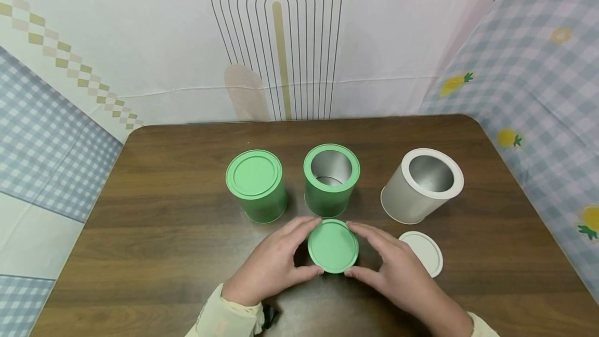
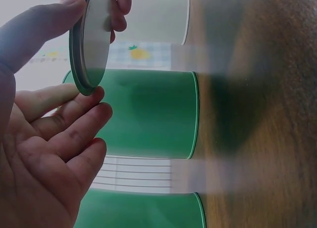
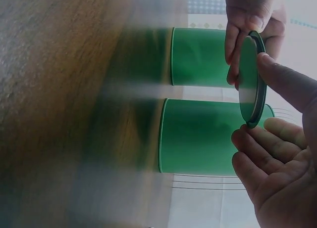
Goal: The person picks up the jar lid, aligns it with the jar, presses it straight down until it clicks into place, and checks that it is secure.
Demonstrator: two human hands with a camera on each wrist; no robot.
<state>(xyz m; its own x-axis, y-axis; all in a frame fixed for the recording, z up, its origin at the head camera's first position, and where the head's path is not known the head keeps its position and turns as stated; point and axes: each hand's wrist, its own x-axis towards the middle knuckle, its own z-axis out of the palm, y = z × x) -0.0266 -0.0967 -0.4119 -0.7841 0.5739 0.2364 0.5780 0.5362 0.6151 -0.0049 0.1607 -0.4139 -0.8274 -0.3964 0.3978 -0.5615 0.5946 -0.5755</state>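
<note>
Between both hands a round green lid point(image 1: 333, 246) is held by its rim, raised above the table in front of the middle can. My left hand point(image 1: 276, 261) grips its left edge with thumb and fingers. On the opposite edge my right hand point(image 1: 395, 264) does the same. Both wrist views show the lid point(image 2: 91, 40) edge-on, its underside pale and shiny. Just behind it stands an uncovered green can point(image 1: 327, 202), its metal inside visible. To the left is another green can point(image 1: 264, 204) with a green lid point(image 1: 255, 175) on top.
An uncovered white can point(image 1: 407, 196) stands at the right. A white lid point(image 1: 426, 254) lies in front of it, partly hidden by my right hand. Everything rests on a brown wooden table point(image 1: 178, 170); its back edge meets a patterned cloth point(image 1: 178, 40).
</note>
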